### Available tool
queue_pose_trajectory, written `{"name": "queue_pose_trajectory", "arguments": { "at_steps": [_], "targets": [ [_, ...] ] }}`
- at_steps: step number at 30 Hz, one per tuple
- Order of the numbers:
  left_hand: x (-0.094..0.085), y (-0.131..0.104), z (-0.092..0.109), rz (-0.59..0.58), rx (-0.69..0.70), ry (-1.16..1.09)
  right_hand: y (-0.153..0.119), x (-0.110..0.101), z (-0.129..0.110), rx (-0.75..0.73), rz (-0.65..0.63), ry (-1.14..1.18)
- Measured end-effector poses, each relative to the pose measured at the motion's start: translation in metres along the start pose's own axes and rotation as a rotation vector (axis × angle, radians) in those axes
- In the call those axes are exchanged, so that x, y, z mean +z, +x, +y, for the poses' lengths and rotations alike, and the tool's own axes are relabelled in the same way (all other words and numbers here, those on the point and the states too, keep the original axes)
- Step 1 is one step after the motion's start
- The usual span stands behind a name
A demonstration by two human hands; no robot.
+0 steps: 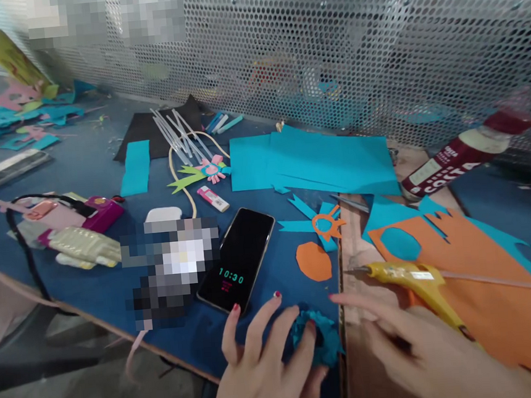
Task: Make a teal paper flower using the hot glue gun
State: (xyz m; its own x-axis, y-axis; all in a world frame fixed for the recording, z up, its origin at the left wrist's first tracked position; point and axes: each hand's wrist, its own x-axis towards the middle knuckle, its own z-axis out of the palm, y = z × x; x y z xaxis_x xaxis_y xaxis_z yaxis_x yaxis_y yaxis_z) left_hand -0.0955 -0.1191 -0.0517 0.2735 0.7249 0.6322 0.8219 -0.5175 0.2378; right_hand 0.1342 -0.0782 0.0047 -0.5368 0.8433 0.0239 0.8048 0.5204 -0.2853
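My left hand (273, 368) rests at the bottom edge of the table, fingers spread, with the index finger and thumb at a crumpled blue paper piece (327, 342). To its right, my right hand (398, 336) has its index finger stretched out toward that piece, the other fingers curled and nothing visible in them. An orange paper disc (314, 261) lies just above the hands. Beyond it is a blue and orange cut-out (323, 223). A yellow glue gun (412, 276) lies on orange foam sheets (487, 291) beside my right hand.
A phone (238, 260) lies left of centre. Blue sheets (313, 161), clear glue sticks (180, 135) and a pink and green flower (211, 168) sit farther back. A bottle (461, 157) leans at the right. A metal mesh wall (281, 55) bounds the back.
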Motion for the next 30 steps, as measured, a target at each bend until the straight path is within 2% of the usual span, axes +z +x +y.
{"name": "queue_pose_trajectory", "arguments": {
  "at_steps": [6, 13, 21, 30],
  "targets": [
    [0.0, 0.0, -0.001, 0.003, -0.001, 0.002, 0.023, 0.013, -0.014, 0.166, -0.125, 0.099],
    [0.0, 0.001, -0.002, 0.005, 0.008, 0.003, 0.021, 0.01, -0.015, 0.045, -0.102, 0.033],
    [-0.001, 0.0, 0.0, -0.009, -0.008, -0.005, 0.015, 0.019, -0.02, -0.079, -0.057, -0.088],
    [-0.002, 0.0, 0.001, -0.027, -0.024, -0.013, 0.009, 0.02, -0.016, -0.109, -0.06, -0.114]
  ]
}}
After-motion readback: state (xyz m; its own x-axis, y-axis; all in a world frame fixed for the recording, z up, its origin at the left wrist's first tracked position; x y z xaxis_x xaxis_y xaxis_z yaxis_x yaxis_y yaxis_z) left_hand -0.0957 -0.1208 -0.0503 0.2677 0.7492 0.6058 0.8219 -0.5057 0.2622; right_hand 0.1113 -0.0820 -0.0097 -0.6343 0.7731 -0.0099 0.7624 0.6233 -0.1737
